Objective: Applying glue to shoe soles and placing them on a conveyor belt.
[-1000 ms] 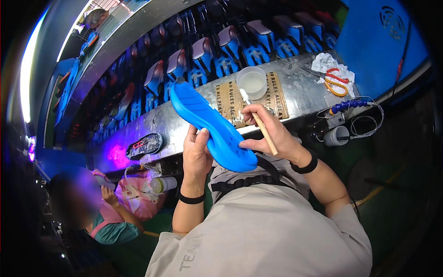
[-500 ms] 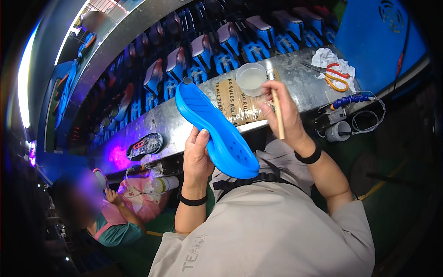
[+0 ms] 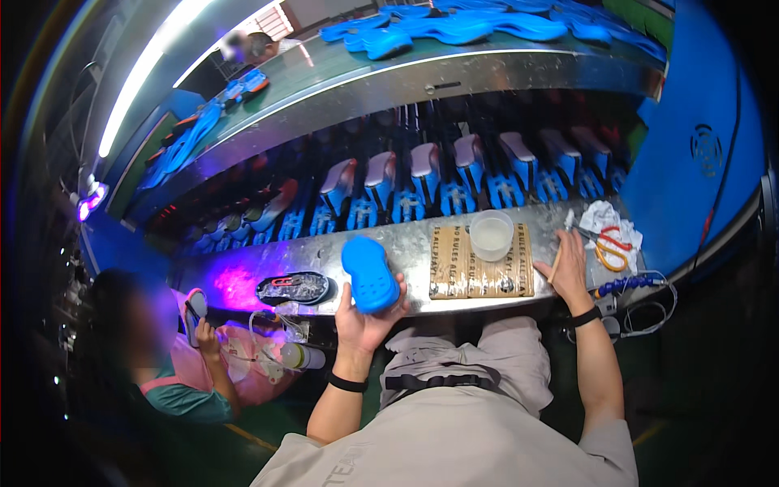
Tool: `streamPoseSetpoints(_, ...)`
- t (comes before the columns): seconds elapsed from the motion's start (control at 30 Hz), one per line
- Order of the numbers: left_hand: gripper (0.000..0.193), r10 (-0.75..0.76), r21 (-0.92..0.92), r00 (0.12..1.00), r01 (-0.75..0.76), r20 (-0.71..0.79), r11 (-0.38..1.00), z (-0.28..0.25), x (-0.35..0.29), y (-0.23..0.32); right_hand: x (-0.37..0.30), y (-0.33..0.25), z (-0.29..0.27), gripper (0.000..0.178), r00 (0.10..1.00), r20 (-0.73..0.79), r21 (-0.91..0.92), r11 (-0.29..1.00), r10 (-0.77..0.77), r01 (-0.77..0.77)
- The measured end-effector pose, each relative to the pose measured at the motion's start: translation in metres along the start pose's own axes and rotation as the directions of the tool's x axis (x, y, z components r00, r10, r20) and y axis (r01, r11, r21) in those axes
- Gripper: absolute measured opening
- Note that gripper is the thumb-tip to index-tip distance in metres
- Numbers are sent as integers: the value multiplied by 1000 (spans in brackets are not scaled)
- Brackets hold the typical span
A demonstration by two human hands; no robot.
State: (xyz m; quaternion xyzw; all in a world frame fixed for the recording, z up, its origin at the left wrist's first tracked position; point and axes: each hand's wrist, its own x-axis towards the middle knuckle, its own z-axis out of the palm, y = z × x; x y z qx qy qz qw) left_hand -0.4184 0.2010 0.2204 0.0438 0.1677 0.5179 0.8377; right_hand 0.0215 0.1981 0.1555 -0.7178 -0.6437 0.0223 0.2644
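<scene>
My left hand (image 3: 365,325) grips a blue foam shoe sole (image 3: 373,280) from below, tilted up over the bench's near edge. At the bench's right side, my right hand (image 3: 572,264) lies low with a brush (image 3: 556,266) between thumb and fingers; its wooden handle shows, and its pale tip pokes out past the fingers. Between the hands stands a clear plastic tub (image 3: 492,253) of cloudy liquid on a taped cardboard piece (image 3: 454,284). Beyond the right hand are orange-and-red-handled scissors (image 3: 610,253) and a crumpled white cloth (image 3: 602,217).
A dark shoe upper (image 3: 292,287) lies on the metal bench (image 3: 406,243), left of my left hand. Behind runs a row of shoes on blue holders (image 3: 410,207). Several blue soles (image 3: 454,28) lie on the upper belt. A co-worker (image 3: 195,398) at left holds a shoe.
The view has swung up and along the bench. My left hand has carried the sole away from my body and tipped it. My right hand has moved down to the bench's right side with the brush.
</scene>
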Motion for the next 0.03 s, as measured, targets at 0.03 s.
streamPoseSetpoints(0.03, 75, -22, -99, 1000, 23, 13, 995, -7, -1, -2, 5, 4, -3, 87, 999, 44, 4, 1000, 22, -23)
